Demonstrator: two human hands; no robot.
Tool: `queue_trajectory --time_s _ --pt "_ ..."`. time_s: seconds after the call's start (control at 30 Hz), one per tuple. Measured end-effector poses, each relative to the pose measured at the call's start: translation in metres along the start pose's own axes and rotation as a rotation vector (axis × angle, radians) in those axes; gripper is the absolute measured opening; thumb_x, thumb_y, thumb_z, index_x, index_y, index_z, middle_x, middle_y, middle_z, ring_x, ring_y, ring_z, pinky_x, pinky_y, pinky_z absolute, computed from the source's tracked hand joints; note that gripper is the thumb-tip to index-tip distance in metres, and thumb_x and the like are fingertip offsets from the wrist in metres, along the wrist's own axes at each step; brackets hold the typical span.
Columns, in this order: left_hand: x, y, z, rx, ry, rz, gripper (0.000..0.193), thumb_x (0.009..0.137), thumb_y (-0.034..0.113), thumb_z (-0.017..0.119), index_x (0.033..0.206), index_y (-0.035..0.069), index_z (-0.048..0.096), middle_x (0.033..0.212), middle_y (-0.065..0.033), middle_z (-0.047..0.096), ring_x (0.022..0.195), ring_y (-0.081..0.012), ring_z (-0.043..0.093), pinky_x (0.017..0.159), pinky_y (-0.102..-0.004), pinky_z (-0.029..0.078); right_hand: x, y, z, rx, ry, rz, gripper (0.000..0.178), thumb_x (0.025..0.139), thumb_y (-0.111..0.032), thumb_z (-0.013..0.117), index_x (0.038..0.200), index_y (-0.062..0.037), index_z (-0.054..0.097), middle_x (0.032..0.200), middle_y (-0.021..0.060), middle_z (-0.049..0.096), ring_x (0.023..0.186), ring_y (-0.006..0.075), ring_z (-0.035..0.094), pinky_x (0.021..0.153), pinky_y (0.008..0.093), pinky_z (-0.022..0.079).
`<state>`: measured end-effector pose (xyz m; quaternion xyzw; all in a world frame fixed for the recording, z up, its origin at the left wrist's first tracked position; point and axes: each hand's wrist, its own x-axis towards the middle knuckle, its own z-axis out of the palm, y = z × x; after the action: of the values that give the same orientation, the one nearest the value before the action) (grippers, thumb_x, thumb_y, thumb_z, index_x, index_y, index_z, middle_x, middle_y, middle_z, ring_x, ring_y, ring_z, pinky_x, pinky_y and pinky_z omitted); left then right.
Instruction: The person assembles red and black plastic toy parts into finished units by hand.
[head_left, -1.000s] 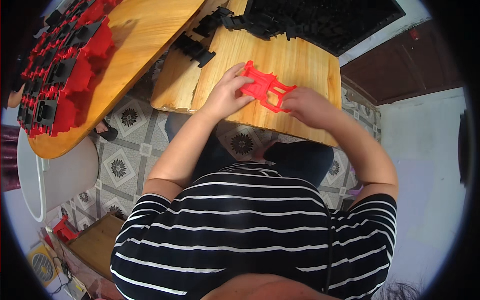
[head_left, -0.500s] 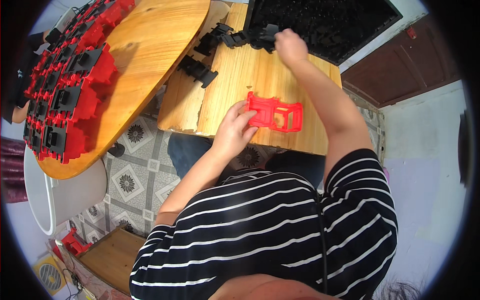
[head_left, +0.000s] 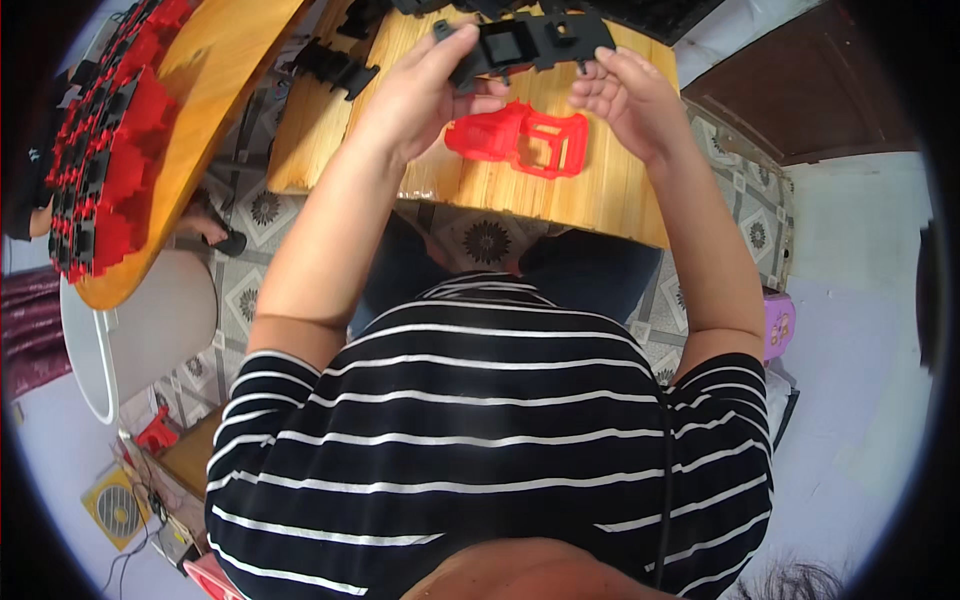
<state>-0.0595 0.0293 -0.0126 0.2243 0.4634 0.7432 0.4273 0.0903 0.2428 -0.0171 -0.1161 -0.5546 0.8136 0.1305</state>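
Observation:
Both hands hold up a long black plastic part [head_left: 557,38] with a square recess, a little above the far half of the small wooden table. My left hand [head_left: 415,100] grips its left end, thumb on top. At its right end my right hand [head_left: 637,105] pinches the corner between thumb and curled fingers. Below the black part, nearer to me, a red plastic frame [head_left: 518,138] with window-like openings lies on the table; neither hand clearly holds it.
Loose black plastic parts [head_left: 335,68] lie at the small table's [head_left: 610,195] left and far side. A rounded wooden table [head_left: 212,80] on the left bears rows of red and black assemblies [head_left: 110,180]. Beneath it stands a white bin [head_left: 160,315]. Another person's foot [head_left: 215,230] shows nearby.
My right hand has brought a black part from the far pile, and my left hand has let go of the red frame and taken the part's other end. The whole view has shifted.

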Motion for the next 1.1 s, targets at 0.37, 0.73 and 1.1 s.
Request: queue_trajectory --time_s 0.37,0.73,1.1 --pt "0.005 -0.001 0.003 0.201 -0.065 -0.137 0.036 0.099 0.029 0.055 0.119 -0.001 0.057 0.094 -0.0122 0.066 0.067 -0.0201 0.065 0.064 -0.0324 0.059 -0.036 -0.033 0.059 -1.486 -0.266 -0.641 0.067 0.078 -0.021 0.077 0.137 -0.0045 0.050 0.139 0.0231 0.049 0.125 0.0412 0.050 0.103 0.0440 0.044" --pt "-0.008 -0.063 -0.068 1.193 -0.225 0.383 0.070 0.074 0.033 0.084 0.133 0.009 0.055 0.147 -0.0250 0.036 0.131 -0.0396 0.047 0.105 -0.0441 0.045 -0.097 0.068 -0.017 0.065 0.551 0.209 0.028 0.099 -0.027 0.054 0.121 -0.0089 0.052 0.102 0.0046 0.060 0.085 0.0214 0.065 0.062 0.0402 0.059" --pt "-0.097 -0.076 0.004 1.252 -0.378 0.393 0.082 0.075 0.030 0.084 0.143 0.007 0.043 0.103 -0.0171 0.063 0.093 -0.0329 0.065 0.086 -0.0384 0.052 -0.009 0.090 -0.028 -0.289 0.579 -0.120 0.035 0.097 -0.024 0.057 0.125 -0.0060 0.052 0.093 0.0047 0.062 0.075 0.0133 0.060 0.062 0.0281 0.051"
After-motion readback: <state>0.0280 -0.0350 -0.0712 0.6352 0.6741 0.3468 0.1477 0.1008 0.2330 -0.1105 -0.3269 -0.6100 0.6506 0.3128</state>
